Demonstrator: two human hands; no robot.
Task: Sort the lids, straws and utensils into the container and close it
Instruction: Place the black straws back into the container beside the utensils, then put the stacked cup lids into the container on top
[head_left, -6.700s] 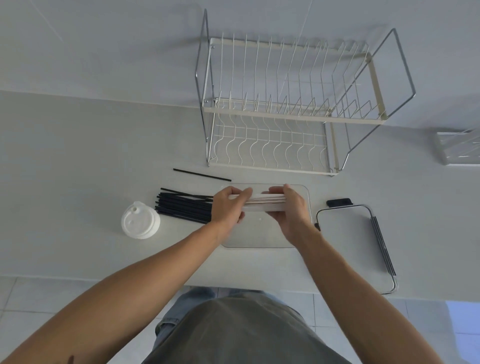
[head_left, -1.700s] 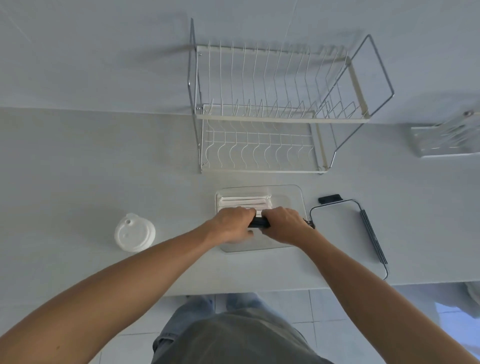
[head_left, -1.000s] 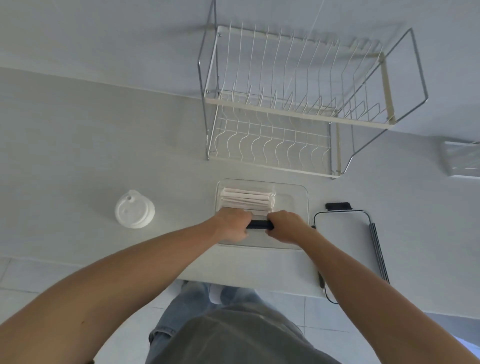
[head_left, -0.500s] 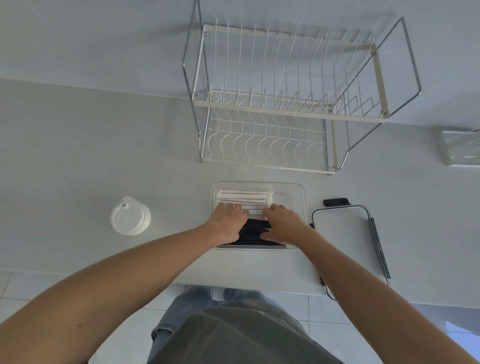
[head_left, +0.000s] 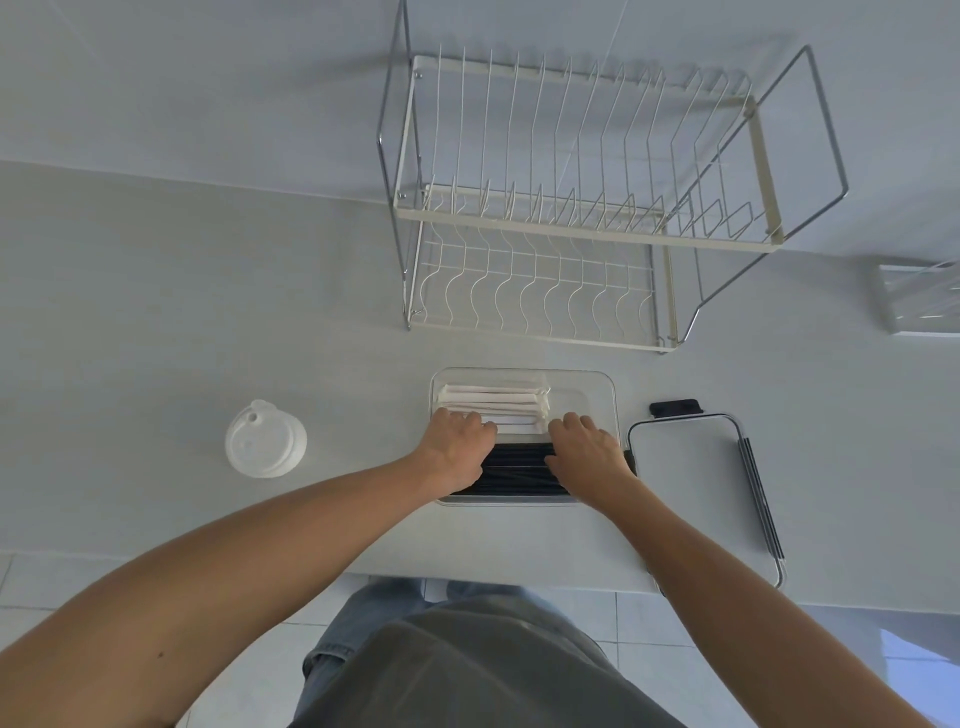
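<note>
A clear rectangular container (head_left: 602, 387) sits on the counter in front of me. White paper-wrapped utensils (head_left: 493, 402) lie across its far half, and a layer of black straws (head_left: 517, 470) fills its near half. My left hand (head_left: 457, 449) rests on the left end of the black straws, fingertips at the edge of the white packets. My right hand (head_left: 587, 449) rests on the right end the same way. Neither hand grips anything. A stack of white cup lids (head_left: 265, 441) stands to the left. The container's lid (head_left: 685, 483) lies flat to the right.
A two-tier wire dish rack (head_left: 571, 218) stands behind the container against the wall. A clear box (head_left: 919, 299) sits at the far right. The counter's front edge runs just below my forearms, with tiled floor beneath.
Both hands lowered the bundle of black straws into the container's near half and let go. They have since moved slightly apart and lie on the straws' ends.
</note>
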